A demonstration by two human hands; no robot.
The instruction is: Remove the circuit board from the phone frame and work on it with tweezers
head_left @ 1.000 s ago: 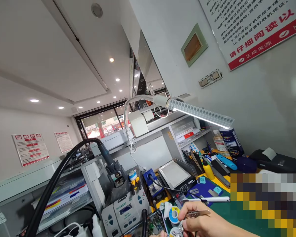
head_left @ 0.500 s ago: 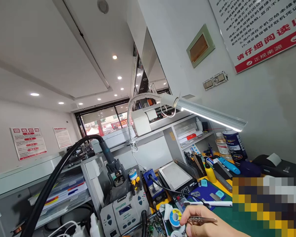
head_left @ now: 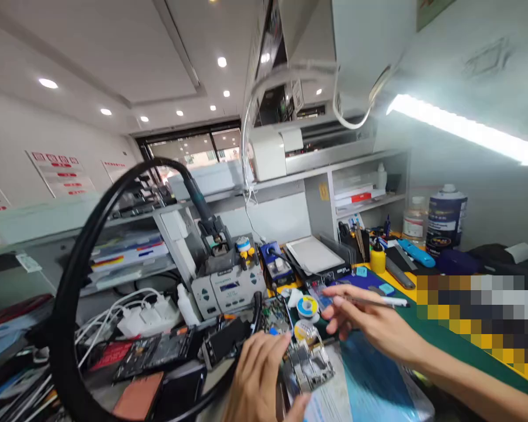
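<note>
My left hand (head_left: 259, 375) is at the bottom centre, with fingers and thumb at the left side of a circuit board (head_left: 310, 368) covered with metal shields. They appear to hold it, though part of the contact is hidden. My right hand (head_left: 369, 319) is above and to the right, closed on slim metal tweezers (head_left: 361, 300) between thumb and fingers. Behind that hand lies a white pen-like stick (head_left: 395, 302). Just left of the right fingertips stands a blue-and-yellow spool (head_left: 307, 306). A round tin (head_left: 305, 332) sits between the spool and the board.
A black cable (head_left: 66, 293) loops across the left side. Behind are a grey soldering station (head_left: 231, 287) and a flat heating plate (head_left: 314, 257). Phone parts (head_left: 158, 351) lie at left. A yellow bottle (head_left: 377, 259) and spray can (head_left: 446, 220) stand at right. A lit lamp (head_left: 466, 129) hangs above.
The view has tilted down, bringing my left hand and the circuit board into sight. My right hand, with the tweezers, now shows higher in the picture.
</note>
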